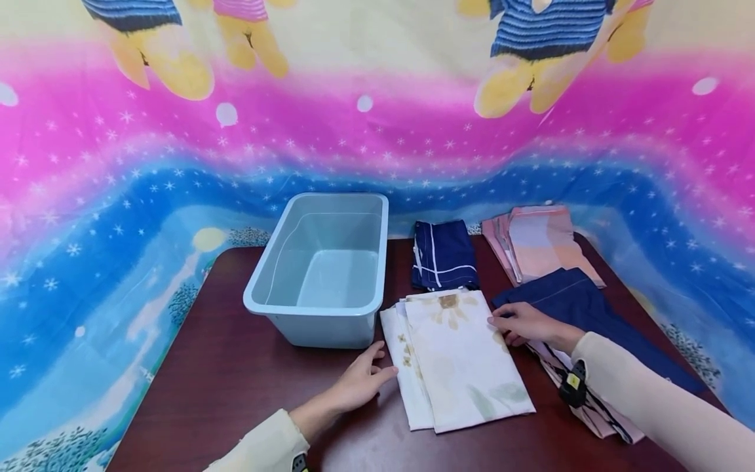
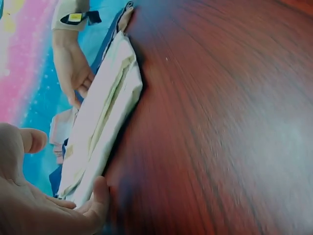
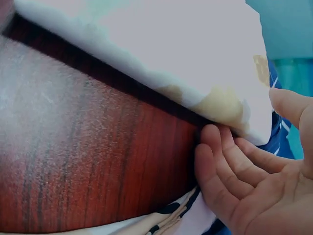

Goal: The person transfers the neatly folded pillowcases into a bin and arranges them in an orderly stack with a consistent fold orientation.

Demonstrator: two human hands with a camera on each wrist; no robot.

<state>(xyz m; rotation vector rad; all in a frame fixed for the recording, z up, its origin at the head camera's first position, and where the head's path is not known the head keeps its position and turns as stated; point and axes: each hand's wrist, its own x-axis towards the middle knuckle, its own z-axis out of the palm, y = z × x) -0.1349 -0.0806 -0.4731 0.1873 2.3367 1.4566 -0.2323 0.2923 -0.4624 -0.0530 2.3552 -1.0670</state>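
A folded white cloth with a floral print lies flat on the table, in two overlapping parts. My left hand is at its left edge, with fingers loosely spread and fingertips at the cloth's side in the left wrist view. On the opposite side, my right hand has its fingertips at the cloth's right edge. The right wrist view shows the thumb apart from the other fingers, which are gently bent beside the edge and not closed round the fabric.
A pale blue plastic tub stands left of the cloth. Behind the cloth lies a folded navy cloth with white lines. Pink checked fabric sits at the back right, and dark blue fabric lies under and beyond my right forearm.
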